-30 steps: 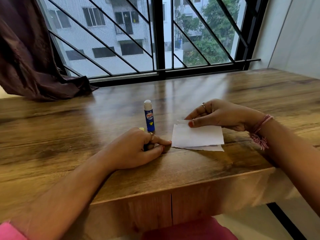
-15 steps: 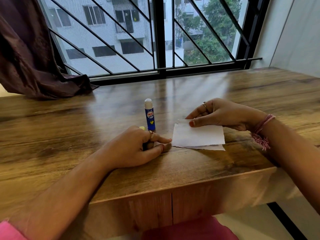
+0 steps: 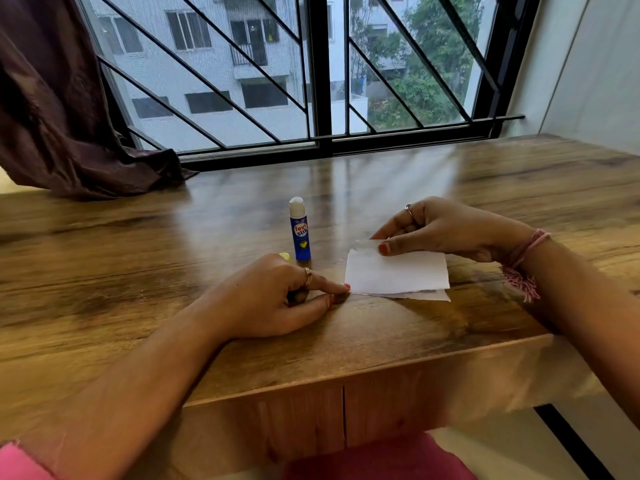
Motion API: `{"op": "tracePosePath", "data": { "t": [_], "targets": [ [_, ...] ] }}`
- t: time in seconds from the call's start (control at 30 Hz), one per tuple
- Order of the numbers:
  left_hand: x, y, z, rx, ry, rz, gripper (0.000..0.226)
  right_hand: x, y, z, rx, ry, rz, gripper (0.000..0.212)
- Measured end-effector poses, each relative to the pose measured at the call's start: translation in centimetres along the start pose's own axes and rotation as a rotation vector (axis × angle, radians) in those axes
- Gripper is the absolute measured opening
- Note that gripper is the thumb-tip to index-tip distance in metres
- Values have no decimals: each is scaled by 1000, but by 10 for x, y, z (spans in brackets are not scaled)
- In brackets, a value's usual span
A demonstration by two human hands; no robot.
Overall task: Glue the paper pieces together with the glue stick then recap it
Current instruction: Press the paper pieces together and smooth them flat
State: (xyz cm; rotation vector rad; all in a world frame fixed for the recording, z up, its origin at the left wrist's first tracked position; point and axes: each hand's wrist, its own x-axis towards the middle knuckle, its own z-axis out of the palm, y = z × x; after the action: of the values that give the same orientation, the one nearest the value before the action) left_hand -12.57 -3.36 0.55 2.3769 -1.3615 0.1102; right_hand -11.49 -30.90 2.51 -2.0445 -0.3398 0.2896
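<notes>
A blue glue stick [image 3: 300, 233] stands upright and uncapped on the wooden table [image 3: 173, 258]. Its yellow cap [image 3: 284, 256] peeks out just behind my left hand [image 3: 277, 296]. Two white paper pieces lie stacked to the right. The upper paper piece [image 3: 394, 273] covers most of the lower paper piece [image 3: 427, 295], of which only a strip shows at the near edge. My right hand [image 3: 446, 230] pinches the far left corner of the upper piece, thumb on top. My left hand rests on the table, its index fingertip touching the papers' near left corner.
A dark curtain [image 3: 59, 116] drapes onto the table's far left. A barred window [image 3: 318, 81] runs along the far edge, and a wall stands at the right. The table's front edge [image 3: 346, 379] lies close below the papers.
The far left corner of the upper paper piece has lifted slightly under my right hand. My left hand and the glue stick have stayed where they were.
</notes>
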Motion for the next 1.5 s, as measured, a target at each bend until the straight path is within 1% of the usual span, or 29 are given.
{"op": "tracePosePath", "data": {
  "t": [0.17, 0.53, 0.73, 1.1, 1.27, 1.5],
  "targets": [
    [0, 0, 0, -7, -9, -7, 30, 1, 1, 0, -8, -8, -17, 39],
    [1, 0, 1, -18, -3, -27, 29, -3, 0, -2, -48, -27, -30, 43],
    [1, 1, 1, -11, -4, -30, 29, -9, -4, -6, -77, 4, -28, 48],
    [0, 1, 1, -23, -13, -42, 29, -10, -5, -8, -143, 70, -52, 38],
    [0, 1, 1, -22, -18, -45, 29, -9, -4, -7, -169, 89, -53, 21],
    [0, 1, 2, -25, -17, -58, 31, -8, -3, -6, -184, 102, -54, 17]
  ]
}}
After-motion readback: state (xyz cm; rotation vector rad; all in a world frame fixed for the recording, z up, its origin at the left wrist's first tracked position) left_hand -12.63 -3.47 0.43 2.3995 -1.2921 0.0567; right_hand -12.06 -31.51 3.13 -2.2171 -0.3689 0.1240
